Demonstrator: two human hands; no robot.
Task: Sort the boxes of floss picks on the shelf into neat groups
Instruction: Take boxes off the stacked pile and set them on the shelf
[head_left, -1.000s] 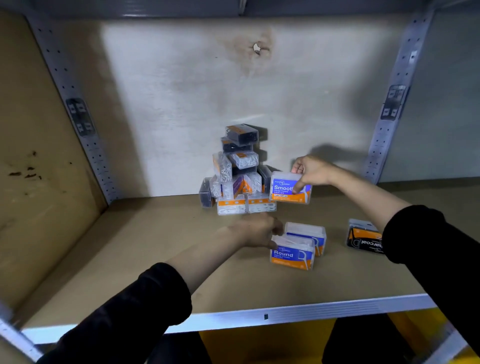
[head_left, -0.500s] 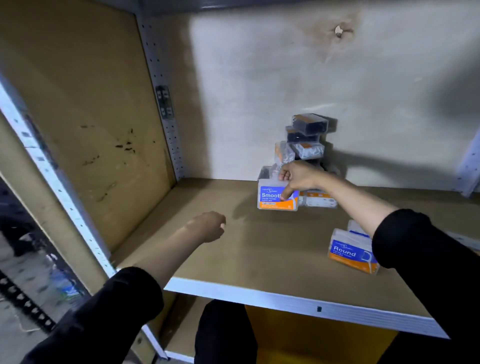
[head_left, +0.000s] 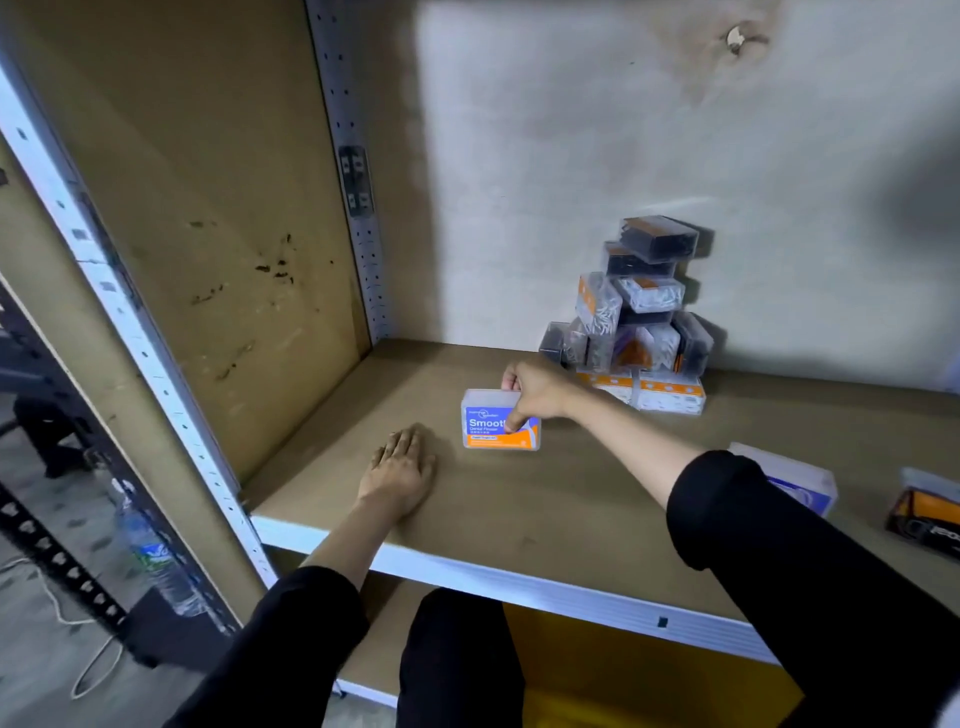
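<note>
While your left hand lies flat on the shelf, fingers straight, your right hand pinches the Smooth box.

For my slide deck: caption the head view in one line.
Right hand grips a blue-and-orange floss-pick box on the shelf, left hand flat beside it, jumbled pile behind.
</note>
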